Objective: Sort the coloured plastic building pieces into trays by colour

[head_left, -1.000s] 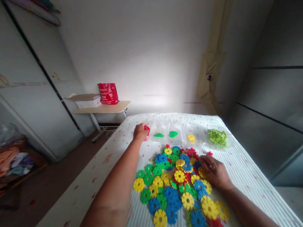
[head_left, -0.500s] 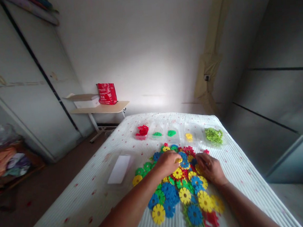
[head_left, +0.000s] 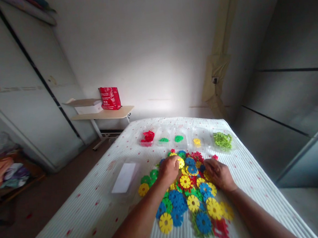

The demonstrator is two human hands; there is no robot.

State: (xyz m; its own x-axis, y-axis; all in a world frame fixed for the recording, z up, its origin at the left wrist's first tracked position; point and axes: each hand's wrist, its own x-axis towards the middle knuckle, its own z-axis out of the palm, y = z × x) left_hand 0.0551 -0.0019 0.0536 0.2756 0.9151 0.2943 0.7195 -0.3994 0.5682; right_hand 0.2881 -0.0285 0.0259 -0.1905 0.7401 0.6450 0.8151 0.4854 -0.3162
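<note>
Between the thumb and fingers of my left hand (head_left: 168, 170) is a yellow notched plastic disc (head_left: 181, 163), held over the upper part of a mixed pile. My right hand (head_left: 221, 174) rests at the pile's right edge with its fingers curled; whatever they hold, if anything, is hidden. Around both hands lie blue interlocking discs (head_left: 177, 201), yellow discs (head_left: 193, 203), green discs (head_left: 145, 180) and red pieces (head_left: 220, 229), many overlapping. A red square-edged piece lies under the yellow ones at the near right.
Behind the pile, a row of clear trays holds red pieces (head_left: 148, 136), green discs (head_left: 179, 138), a yellow piece (head_left: 196, 141) and light-green pieces (head_left: 222, 141). A clear container with a white sheet (head_left: 124, 177) lies left. Beyond the bed stands a small table (head_left: 111, 113) with a red bag (head_left: 110, 98).
My left hand has drawn slightly left and up with the yellow disc, which now shows its face. My right hand stays almost in place. The whole view has shifted a little.
</note>
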